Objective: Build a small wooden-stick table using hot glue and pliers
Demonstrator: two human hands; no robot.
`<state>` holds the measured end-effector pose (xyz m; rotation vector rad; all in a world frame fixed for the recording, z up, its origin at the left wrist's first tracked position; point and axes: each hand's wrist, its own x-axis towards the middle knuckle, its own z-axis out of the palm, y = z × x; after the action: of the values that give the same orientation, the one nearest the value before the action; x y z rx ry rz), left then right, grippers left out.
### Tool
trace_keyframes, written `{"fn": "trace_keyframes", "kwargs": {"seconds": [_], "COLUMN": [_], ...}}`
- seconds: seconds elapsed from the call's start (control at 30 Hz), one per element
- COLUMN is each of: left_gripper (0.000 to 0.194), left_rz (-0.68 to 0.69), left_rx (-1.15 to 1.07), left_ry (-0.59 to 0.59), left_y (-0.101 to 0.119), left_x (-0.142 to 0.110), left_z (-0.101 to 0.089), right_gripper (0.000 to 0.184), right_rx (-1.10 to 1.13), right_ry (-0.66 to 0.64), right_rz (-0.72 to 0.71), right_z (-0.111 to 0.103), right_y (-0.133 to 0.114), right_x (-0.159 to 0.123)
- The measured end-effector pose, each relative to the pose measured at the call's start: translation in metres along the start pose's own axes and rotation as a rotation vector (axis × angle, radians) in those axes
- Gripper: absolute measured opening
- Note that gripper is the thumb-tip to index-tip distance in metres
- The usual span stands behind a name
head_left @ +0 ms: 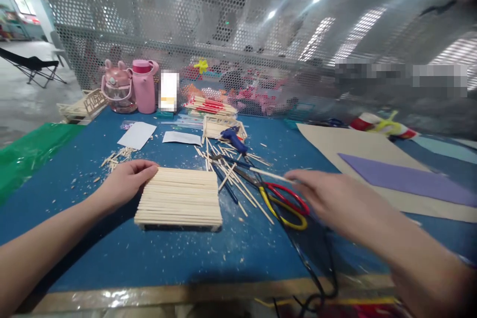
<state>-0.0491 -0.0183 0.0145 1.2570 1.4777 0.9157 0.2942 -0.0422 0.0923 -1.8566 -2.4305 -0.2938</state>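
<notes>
The 2 hands are well apart above the blue table [167,263]. The left hand [136,176] has its thumb and fingers at the upper left corner of the slatted wooden panel [179,196], which lies toward the near side of the table, left of the loose sticks [238,186]. The right hand [309,189] (slightly blurred) pinches 1 thin stick [270,174] by its end, the stick pointing left over the scissors. Beneath and beside that hand lie the scissors [285,203], with 1 red and 1 yellow handle loop, and a black cord [298,248] crosses them. Beyond the loose sticks, the blue glue gun [234,140] rests against a small wooden frame [214,128]. Farther back, 2 pink bottles [144,89] stand near the perforated screen [223,35].
</notes>
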Motion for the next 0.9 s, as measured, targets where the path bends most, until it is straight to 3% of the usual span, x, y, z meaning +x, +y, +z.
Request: {"fn": "trace_keyframes", "kwargs": {"seconds": [0.1, 0.23, 0.37, 0.5, 0.73, 0.9], "left_gripper": [0.043, 0.041, 0.042, 0.038, 0.044, 0.049], "left_rz": [-0.021, -0.054, -0.072, -0.055, -0.094, -0.100], "left_rx": [-0.068, -0.181, -0.295, -0.225, -0.221, -0.169], "left_ry": [-0.013, -0.047, -0.005, 0.060, -0.122, -0.074], "left_y": [0.002, 0.004, 0.004, 0.004, 0.003, 0.005], "left_x": [-0.001, -0.003, -0.003, -0.001, 0.002, 0.003], "left_z": [0.003, 0.006, 0.007, 0.001, -0.003, -0.001], "right_gripper": [0.027, 0.023, 0.023, 0.022, 0.021, 0.024], "right_rx": [0.227, 0.434, 0.553, 0.621, 0.723, 0.726], "right_ry": [0.114, 0.123, 0.230, 0.184, 0.128, 0.121], "right_rz": [-0.133, -0.302, -0.439, -0.456, -0.411, -0.426], "right_z": [-0.004, 0.019, 0.039, 0.043, 0.056, 0.058], "right_y": [-0.012, -0.053, -0.081, -0.093, -0.100, -0.098], "right_x": [0.005, 0.032, 0.054, 0.066, 0.071, 0.072]}}
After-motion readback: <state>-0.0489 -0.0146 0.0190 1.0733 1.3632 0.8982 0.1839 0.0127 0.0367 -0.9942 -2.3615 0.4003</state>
